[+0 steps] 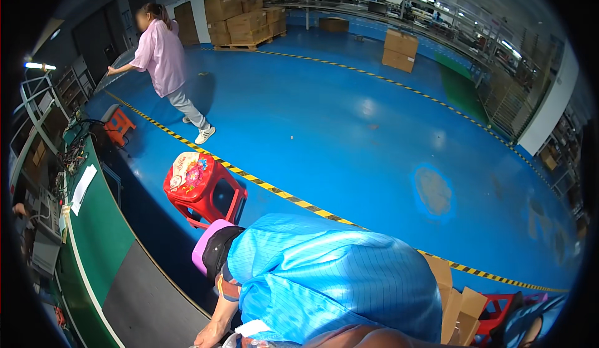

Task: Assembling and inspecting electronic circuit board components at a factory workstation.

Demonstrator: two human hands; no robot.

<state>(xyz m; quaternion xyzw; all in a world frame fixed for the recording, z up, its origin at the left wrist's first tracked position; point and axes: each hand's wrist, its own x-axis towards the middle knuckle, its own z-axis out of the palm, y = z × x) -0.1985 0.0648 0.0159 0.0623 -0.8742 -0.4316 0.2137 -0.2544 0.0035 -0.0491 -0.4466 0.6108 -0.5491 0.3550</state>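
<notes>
Neither of my hands can be made out. Close in front of me, a co-worker in a shiny blue smock [337, 267] bends left toward the workbench. That person seems to wear a black cap [219, 248] with a purple brim [204, 250]. A bare forearm comes down beside the smock, and its hand [212, 332] lies at the bench edge by the lower rim; it looks like the co-worker's. What that hand touches is cut off. Next to it is a small white piece [253, 328]. A blurred brownish shape [362, 337] at the bottom cannot be identified.
The green and dark-grey bench [106, 223] runs along the left, with a white sheet [83, 189] on it. A red stool [203, 186] stands near a striped floor line. Another person [163, 58] walks farther off. Open cartons [462, 314] stand lower right; stacked boxes [246, 24] at the back.
</notes>
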